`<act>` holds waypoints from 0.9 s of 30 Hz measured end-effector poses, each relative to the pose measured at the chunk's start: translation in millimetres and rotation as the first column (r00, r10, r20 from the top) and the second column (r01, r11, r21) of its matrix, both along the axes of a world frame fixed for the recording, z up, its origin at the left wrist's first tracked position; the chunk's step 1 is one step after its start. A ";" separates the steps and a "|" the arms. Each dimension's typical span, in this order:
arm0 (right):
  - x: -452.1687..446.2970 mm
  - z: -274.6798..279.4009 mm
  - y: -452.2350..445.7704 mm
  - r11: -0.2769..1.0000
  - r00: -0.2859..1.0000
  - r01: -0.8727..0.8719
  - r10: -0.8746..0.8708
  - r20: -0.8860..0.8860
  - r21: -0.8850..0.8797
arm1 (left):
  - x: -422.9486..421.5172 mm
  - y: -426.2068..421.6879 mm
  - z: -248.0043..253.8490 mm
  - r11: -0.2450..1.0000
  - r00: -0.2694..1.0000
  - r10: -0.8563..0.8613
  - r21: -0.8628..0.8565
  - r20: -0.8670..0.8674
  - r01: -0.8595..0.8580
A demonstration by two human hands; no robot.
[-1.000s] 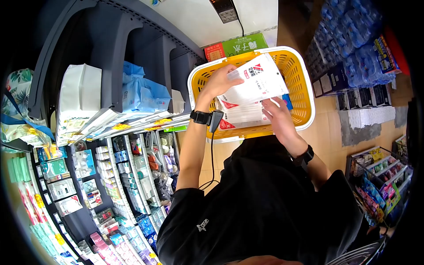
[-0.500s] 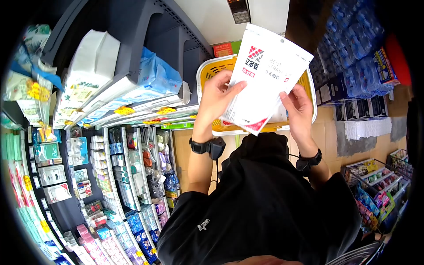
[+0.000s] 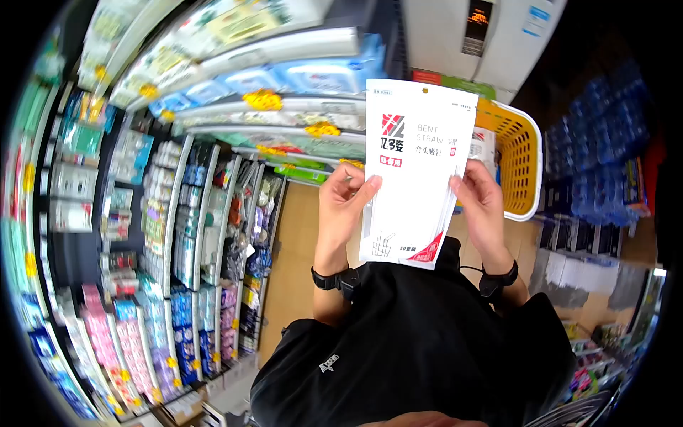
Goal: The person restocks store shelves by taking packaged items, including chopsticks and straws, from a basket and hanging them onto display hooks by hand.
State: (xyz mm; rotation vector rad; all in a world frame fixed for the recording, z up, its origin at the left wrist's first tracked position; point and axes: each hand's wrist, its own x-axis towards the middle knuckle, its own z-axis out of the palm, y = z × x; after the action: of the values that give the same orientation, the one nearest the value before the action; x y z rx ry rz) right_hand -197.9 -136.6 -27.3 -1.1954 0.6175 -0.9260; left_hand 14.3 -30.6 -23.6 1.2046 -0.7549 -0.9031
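Observation:
A white pack of bent straws [image 3: 416, 192], printed with "BENT STRAW" and with a red lower corner, is held upright in front of my body. My left hand [image 3: 343, 206] pinches its left edge, thumb on the front and fingers curled behind. At the opposite edge my right hand [image 3: 484, 203] grips it the same way. Behind the pack and to its right is a yellow basket [image 3: 523, 167] with a white rim, partly hidden. A white printed package [image 3: 482, 146] shows inside the basket.
Shelves of packaged goods [image 3: 178, 235] line the left side, with wipes packs [image 3: 320, 71] on the nearer shelf. A white cabinet with a lit display [image 3: 477, 28] stands ahead. Shrink-wrapped blue bottles [image 3: 597, 164] are stacked at the right, above the tiled floor [image 3: 284, 263].
The pack has gone from tilted to nearly upright and come lower, closer to my body. The view has turned, so the basket now appears farther right. Both hands still hold the pack.

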 end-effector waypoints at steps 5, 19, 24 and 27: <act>41.4 -3.4 42.8 0.901 0.900 -0.434 0.434 -0.027 0.020 | 24.0 81.0 -1.0 0.945 0.946 0.314 -0.076 -0.080 -0.319; 167.1 0.4 195.3 0.392 0.389 -0.917 0.920 -0.045 0.076 | 38.9 321.2 13.5 0.528 0.549 0.827 -0.165 -0.121 -0.833; 196.2 -8.9 236.8 0.353 0.348 -0.933 0.935 -0.071 0.064 | 33.1 368.3 15.0 0.506 0.533 0.835 -0.191 -0.135 -0.841; 213.0 2.2 257.6 0.397 0.396 -0.917 0.917 -0.043 0.035 | 34.8 385.4 13.2 0.537 0.562 0.819 -0.195 -0.115 -0.821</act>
State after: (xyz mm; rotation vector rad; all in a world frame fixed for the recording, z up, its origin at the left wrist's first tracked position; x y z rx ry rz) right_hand 15.1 121.1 -25.1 -1.3041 -0.0919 0.0991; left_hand 49.1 354.9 -10.4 1.1576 -0.1821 -0.0078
